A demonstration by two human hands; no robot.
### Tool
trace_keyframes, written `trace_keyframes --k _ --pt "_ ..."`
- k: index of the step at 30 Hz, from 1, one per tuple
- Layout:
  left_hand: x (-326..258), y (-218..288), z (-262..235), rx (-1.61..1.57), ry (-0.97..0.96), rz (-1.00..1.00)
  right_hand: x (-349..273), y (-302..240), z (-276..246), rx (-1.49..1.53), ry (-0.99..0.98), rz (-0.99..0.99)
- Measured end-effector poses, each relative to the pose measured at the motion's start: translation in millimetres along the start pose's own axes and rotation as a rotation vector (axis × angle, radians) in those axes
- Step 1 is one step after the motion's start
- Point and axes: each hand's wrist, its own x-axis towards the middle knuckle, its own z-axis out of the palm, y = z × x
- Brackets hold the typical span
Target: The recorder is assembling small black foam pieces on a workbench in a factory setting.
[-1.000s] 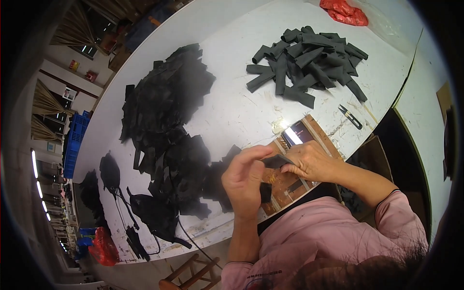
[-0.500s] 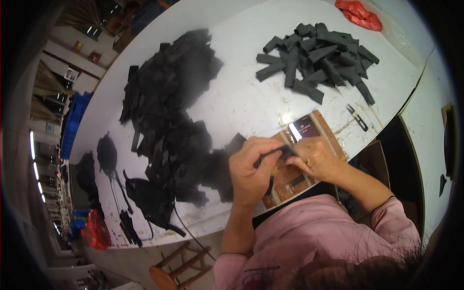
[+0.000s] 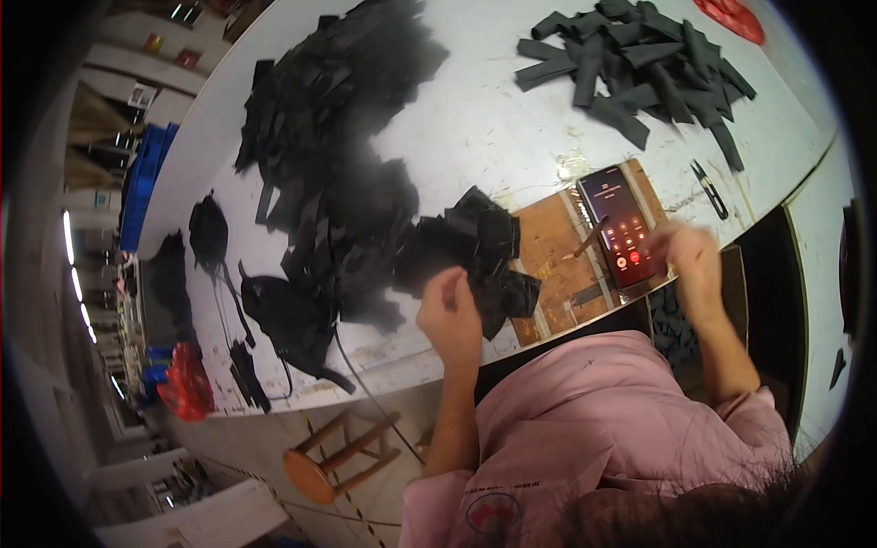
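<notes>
My left hand (image 3: 449,318) is curled at the near table edge, its fingers closed on the edge of a small heap of black fabric pieces (image 3: 482,245). To the right lies a wooden board (image 3: 548,242) with a lit phone (image 3: 621,224) on it and a thin stick (image 3: 589,240) beside the phone. My right hand (image 3: 694,265) is blurred, just off the phone's lower right corner, with nothing visible in it. My pink sleeves fill the lower frame.
A big heap of black fabric (image 3: 338,110) covers the table's left half. Several dark grey folded strips (image 3: 639,64) are piled at the far right, with small snips (image 3: 711,190) nearer. A wooden stool (image 3: 333,457) and a red bag (image 3: 187,384) are on the floor.
Both hands were together over the board, working one black piece. They have parted: the left drew back left to the fabric heap, the right swung right, uncovering the phone.
</notes>
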Motion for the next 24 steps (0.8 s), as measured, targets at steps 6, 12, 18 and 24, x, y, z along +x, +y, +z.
trace_keyframes --k 6,12,18,24 --pt "27 -12 17 0.542 -0.066 0.23 -42 7 38 -0.047 -0.332 0.34" --pt "34 -7 18 0.628 -0.183 0.07 -36 8 58 -0.125 -0.469 0.243" --pt "40 -5 15 0.527 -0.27 0.152 -35 9 68 -0.176 -0.453 0.157" --pt "42 -4 16 0.61 -0.271 0.17 -38 13 69 -0.157 -0.48 0.248"
